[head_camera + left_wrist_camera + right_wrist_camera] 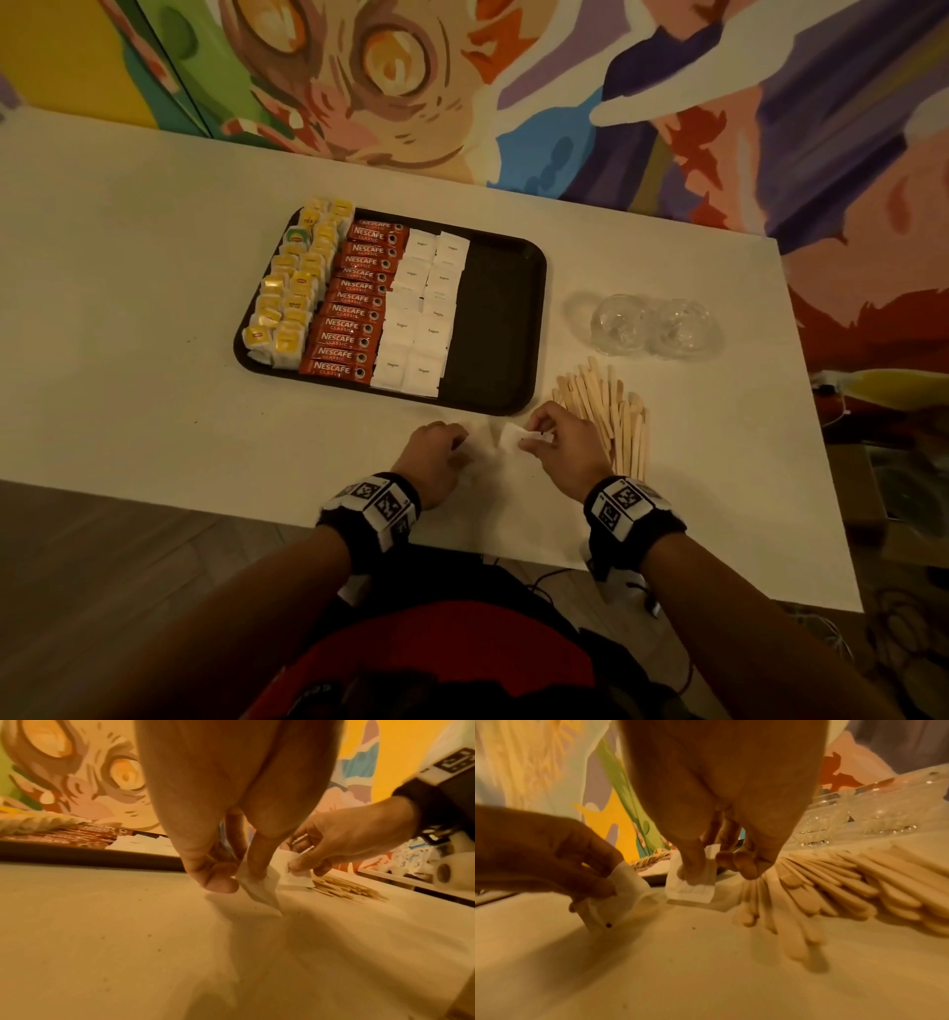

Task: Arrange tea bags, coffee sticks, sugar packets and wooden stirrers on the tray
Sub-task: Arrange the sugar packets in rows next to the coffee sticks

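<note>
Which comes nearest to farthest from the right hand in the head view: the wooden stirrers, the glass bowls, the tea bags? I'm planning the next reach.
From the right hand:
1. Wooden stirrers, just to its right on the table, beside the fingers.
2. Glass bowls, farther back on the right, beyond the stirrers.
3. Tea bags, far left column of the tray, across the coffee sticks.

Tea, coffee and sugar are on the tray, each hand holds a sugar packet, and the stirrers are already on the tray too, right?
Not the stirrers: the head view shows them on the table right of the tray. The rest stands.
</note>
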Tool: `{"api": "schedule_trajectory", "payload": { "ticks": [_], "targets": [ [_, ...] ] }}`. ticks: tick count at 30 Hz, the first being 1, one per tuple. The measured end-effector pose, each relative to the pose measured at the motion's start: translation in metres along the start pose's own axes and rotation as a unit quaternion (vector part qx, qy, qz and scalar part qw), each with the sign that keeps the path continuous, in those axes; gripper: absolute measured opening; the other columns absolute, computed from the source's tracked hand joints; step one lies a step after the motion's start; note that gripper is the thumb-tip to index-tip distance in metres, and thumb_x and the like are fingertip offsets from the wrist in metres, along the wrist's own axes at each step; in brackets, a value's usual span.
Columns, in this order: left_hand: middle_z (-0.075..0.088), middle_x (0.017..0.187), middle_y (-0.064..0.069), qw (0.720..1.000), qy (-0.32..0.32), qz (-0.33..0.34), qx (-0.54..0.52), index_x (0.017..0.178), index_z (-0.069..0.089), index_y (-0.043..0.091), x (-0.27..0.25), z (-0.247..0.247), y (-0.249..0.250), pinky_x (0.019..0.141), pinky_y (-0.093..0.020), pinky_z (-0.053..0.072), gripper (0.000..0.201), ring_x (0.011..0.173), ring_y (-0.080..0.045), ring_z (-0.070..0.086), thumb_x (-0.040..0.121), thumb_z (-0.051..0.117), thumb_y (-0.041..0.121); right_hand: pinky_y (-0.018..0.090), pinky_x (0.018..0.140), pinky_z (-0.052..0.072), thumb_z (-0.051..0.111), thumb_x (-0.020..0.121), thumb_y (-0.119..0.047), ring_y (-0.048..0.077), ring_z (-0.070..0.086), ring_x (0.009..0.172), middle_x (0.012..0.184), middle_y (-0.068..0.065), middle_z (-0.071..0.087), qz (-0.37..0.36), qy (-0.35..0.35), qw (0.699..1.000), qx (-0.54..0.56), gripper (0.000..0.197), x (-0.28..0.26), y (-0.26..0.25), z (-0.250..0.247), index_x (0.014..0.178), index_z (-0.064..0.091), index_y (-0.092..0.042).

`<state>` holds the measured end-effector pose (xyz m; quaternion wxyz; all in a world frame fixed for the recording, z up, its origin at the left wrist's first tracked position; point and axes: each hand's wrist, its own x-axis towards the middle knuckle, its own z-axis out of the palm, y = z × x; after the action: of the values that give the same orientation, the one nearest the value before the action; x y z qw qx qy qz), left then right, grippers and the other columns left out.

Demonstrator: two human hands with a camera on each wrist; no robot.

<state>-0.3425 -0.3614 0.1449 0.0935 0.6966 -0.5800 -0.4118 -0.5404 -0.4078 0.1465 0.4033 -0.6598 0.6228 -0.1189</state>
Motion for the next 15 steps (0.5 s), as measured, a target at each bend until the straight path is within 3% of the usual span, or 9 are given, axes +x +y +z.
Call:
{"api": "schedule_trajectory", "payload": {
  "ticks": [4, 9, 13, 15],
  "targets": [
    [0.064, 0.107, 0.0, 0.999, 0.031, 0.002, -0.032, 0.112, 0.066, 0.016, 0.0, -0.013, -0.01, 0.083, -0.023, 0.042, 0.02, 0.091, -0.013, 0.054, 0.095, 0.058, 0.023, 0.016, 0.073, 0.041, 0.07, 0.089, -0.017, 0.009, 0.058, 0.086, 0.102, -0.005, 0.067, -0.007, 0.021, 0.999, 0.038, 0.02, 0.0, -0.008, 0.002, 0.107, 0.07, -0.023],
    [0.065, 0.084, 0.002, 0.992, 0.066, 0.013, -0.107, 0.084, 0.066, 0.019, 0.003, -0.044, -0.025, 0.078, -0.029, 0.048, 0.012, 0.08, -0.015, 0.059, 0.094, 0.06, 0.02, 0.003, 0.072, 0.036, 0.058, 0.098, -0.02, 0.008, 0.056, 0.093, 0.107, -0.005, 0.065, -0.04, 0.035, 0.998, 0.042, 0.023, 0.006, -0.029, 0.007, 0.119, 0.066, -0.017],
    [0.064, 0.084, -0.003, 0.982, 0.106, 0.001, -0.153, 0.09, 0.067, 0.01, 0.009, -0.075, -0.037, 0.081, -0.04, 0.053, 0.013, 0.082, -0.023, 0.061, 0.095, 0.057, 0.017, 0.033, 0.087, 0.056, 0.061, 0.096, -0.023, 0.016, 0.066, 0.097, 0.112, 0.003, 0.07, -0.035, 0.039, 0.996, 0.078, 0.02, 0.02, -0.049, 0.02, 0.115, 0.065, -0.016],
    [0.061, 0.085, -0.002, 0.981, 0.124, -0.01, -0.152, 0.091, 0.066, 0.01, 0.016, -0.091, -0.043, 0.085, -0.047, 0.053, 0.014, 0.087, -0.026, 0.06, 0.096, 0.056, 0.018, 0.038, 0.088, 0.058, 0.064, 0.094, -0.023, 0.016, 0.067, 0.1, 0.113, 0.003, 0.071, -0.024, 0.035, 0.994, 0.1, 0.02, 0.028, -0.058, 0.026, 0.113, 0.065, -0.015]
  ]
}}
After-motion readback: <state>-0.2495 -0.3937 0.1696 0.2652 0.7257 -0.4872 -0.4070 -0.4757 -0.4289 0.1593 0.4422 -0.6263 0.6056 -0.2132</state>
